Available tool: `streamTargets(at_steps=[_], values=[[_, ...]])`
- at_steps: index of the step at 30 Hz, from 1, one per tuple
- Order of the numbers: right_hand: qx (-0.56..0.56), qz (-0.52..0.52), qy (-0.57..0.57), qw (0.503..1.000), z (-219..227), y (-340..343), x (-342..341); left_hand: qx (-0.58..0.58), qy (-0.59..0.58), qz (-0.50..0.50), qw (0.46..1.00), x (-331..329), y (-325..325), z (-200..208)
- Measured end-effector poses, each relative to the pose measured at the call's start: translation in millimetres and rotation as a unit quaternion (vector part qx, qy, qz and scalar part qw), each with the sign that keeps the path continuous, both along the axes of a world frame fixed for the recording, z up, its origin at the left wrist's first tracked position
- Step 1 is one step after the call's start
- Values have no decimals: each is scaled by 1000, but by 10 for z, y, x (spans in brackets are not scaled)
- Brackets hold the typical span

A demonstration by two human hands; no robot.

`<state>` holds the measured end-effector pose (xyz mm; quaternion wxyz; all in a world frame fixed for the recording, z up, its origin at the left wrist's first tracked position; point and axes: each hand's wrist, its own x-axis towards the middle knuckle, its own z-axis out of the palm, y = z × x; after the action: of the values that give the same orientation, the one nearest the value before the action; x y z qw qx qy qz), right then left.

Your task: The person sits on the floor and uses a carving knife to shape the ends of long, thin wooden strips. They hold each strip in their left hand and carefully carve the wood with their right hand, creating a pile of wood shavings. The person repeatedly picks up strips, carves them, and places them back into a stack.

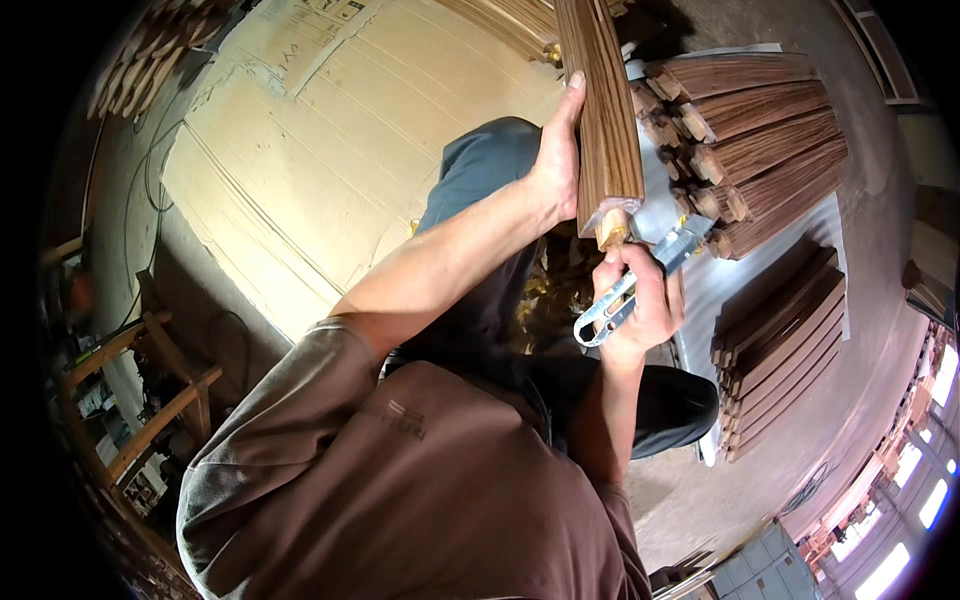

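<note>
My left hand (560, 150) grips a long striped brown wooden bar (608, 120) along its left side, thumb lying up its length. The bar's near end has a paler tenon (612, 225) with a yellowish patch. Close below that end, my right hand (648, 300) is closed round a grey-blue utility knife (680, 245). The knife slants up to the right, its looped end sticking out at the lower left of the fist. Thumb and fingers of this hand are right by the tenon; I cannot tell whether they touch it. The blade's tip is not clear.
Stacked wooden bars with tenoned ends (765, 140) lie at the right. More curved slats (785, 350) lie nearer on a pale sheet. Flattened cardboard (290, 180) covers the floor at the left. Shavings or scraps (552, 290) are heaped between my legs. A wooden frame (140, 440) stands lower left.
</note>
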<state>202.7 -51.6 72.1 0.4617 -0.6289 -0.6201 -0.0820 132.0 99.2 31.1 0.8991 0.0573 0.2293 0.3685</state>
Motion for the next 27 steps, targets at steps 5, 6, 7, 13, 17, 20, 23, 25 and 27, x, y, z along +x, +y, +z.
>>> streamTargets(at_steps=[5, 6, 7, 13, 17, 20, 23, 25, 27], values=[[-76, -32, 255, 964, -236, -134, 97, 4, 22, -5, 1000, 10, 25, 128], [-74, -25, 264, 961, -228, -171, 73, 12, 22, -3, 1000, 27, 24, 83], [-70, -20, 279, 958, -220, -173, 6, 22, 28, -5, 999, 20, 29, 57], [-53, -62, 186, 979, -28, -21, -100, -1, 47, 7, 999, 18, 21, 121], [-45, -57, 191, 979, 10, 38, -104, 20, 51, 7, 998, 20, 39, 52], [-24, -33, 119, 992, -26, 29, -87, 19, 44, 1, 999, 21, 37, 29], [40, -1, -20, 999, -54, 56, -39, 17, 45, 2, 999, 28, 36, 17], [34, 30, -17, 999, -63, -1, -49, 2, 47, 5, 999, 40, 43, 35], [14, 54, 19, 998, -94, -111, -32, -6, 51, 9, 999, 44, 54, 51]])
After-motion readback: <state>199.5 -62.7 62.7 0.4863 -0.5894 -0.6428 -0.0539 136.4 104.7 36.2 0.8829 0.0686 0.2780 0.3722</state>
